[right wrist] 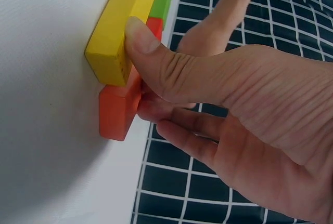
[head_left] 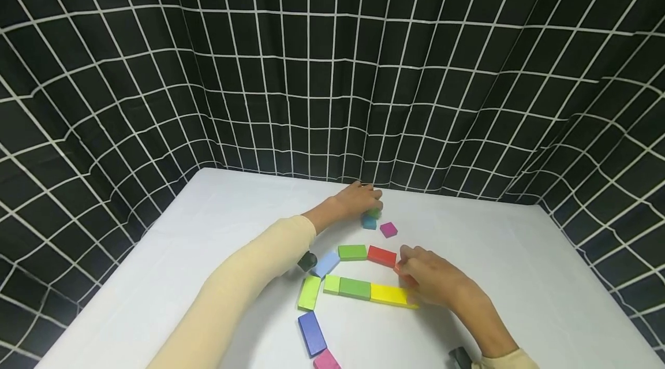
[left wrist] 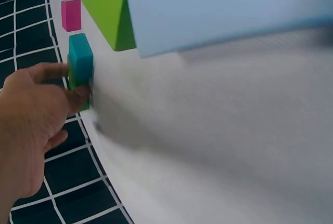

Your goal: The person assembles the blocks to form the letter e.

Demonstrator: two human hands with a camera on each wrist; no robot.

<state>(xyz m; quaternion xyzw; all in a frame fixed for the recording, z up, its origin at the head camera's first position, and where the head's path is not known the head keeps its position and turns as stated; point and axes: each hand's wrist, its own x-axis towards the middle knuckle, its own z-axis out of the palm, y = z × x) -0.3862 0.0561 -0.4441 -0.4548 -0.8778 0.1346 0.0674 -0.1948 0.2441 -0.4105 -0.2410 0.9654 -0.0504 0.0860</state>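
My left hand [head_left: 353,200] is at the far side of the table, its thumb and fingers pinching a green block [head_left: 374,213]. A teal block [head_left: 369,222] stands right beside that block, and a magenta block [head_left: 388,230] lies a little to the right. My right hand [head_left: 433,278] pinches an orange block [right wrist: 115,112] at the right end of the curved row, after the red block [head_left: 382,256]. In the right wrist view its thumb lies against the side of the yellow block [right wrist: 117,42]; the fingers partly hide the orange block.
A straight row holds a light green block [head_left: 331,284], a green block [head_left: 355,289] and the yellow one. The curve continues through a green block [head_left: 352,252], light blue block [head_left: 326,264], lime block [head_left: 309,293], blue block [head_left: 312,334] and pink block [head_left: 327,360]. Gridded black cloth [head_left: 332,80] surrounds the white table [head_left: 234,196].
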